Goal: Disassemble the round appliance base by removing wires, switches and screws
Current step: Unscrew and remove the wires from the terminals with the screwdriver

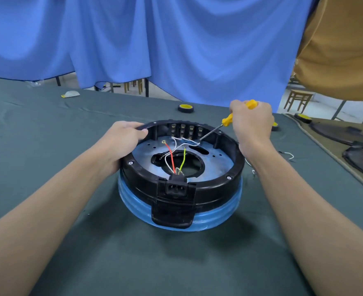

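Note:
The round appliance base (214, 184), black with a blue film band below, lies upside down on the green cloth in front of me. Inside it run a red wire (171, 158), a yellow-green wire (183, 160) and white wires (184, 140) from the power socket (176, 186) at its near side. A row of switches (187, 130) sits on the far inner wall. My left hand (124, 139) grips the base's left rim. My right hand (252, 124) holds a yellow-handled screwdriver (227, 121), whose tip rests by the white wires under the switches.
A roll of black tape with a yellow core (185, 108) lies behind the base, with more rolls (303, 118) at right. Dark round covers (344, 133) sit on the right. A loose white wire (288, 155) lies right of the base. A person in a tan shirt (342, 50) stands at the far right.

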The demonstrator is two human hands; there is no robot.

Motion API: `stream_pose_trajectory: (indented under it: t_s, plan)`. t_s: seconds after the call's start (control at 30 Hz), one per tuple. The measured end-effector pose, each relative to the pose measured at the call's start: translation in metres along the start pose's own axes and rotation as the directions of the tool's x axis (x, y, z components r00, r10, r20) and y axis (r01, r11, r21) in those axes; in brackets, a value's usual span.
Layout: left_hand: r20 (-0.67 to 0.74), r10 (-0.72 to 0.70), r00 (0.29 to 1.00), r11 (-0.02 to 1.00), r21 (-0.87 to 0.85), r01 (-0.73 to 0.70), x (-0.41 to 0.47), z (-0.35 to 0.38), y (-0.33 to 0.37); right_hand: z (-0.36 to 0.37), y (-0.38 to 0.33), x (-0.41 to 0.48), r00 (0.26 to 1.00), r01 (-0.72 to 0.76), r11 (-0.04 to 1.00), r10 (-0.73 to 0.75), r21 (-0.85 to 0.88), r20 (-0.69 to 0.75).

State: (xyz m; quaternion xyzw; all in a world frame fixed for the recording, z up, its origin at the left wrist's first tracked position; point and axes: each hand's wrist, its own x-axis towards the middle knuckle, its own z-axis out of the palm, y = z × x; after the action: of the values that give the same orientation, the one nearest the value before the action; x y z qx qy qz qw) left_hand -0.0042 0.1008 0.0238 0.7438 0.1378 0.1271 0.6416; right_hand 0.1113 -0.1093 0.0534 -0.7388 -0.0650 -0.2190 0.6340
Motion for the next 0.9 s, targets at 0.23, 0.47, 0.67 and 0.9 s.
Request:
stream_pose_trajectory:
  t_s: [0.23,0.47,0.67,0.9]
  plan:
    - [-0.022,0.001,1.0,1.0,-0.026,-0.002,0.0008,0.003,0.0008,-0.0022,0.0027,-0.0014,0.997,0.071,0.997,-0.073,-0.034,-0.038]
    - [-0.027,-0.004,1.0,0.999,-0.046,0.003,0.0008,0.0022,0.0004,-0.0005,0.0049,0.0016,0.998,0.064,0.993,-0.065,-0.103,-0.005]
    - [-0.039,-0.011,0.999,1.0,-0.027,0.01,0.0013,0.0032,0.0017,0.0002,0.0018,-0.0013,0.994,0.105,0.977,-0.096,-0.184,0.056]
    - [-0.025,-0.018,1.0,1.0,-0.024,0.017,0.002,0.0015,0.0003,-0.0024,-0.0019,-0.0013,0.993,0.114,0.99,-0.113,-0.083,0.02]
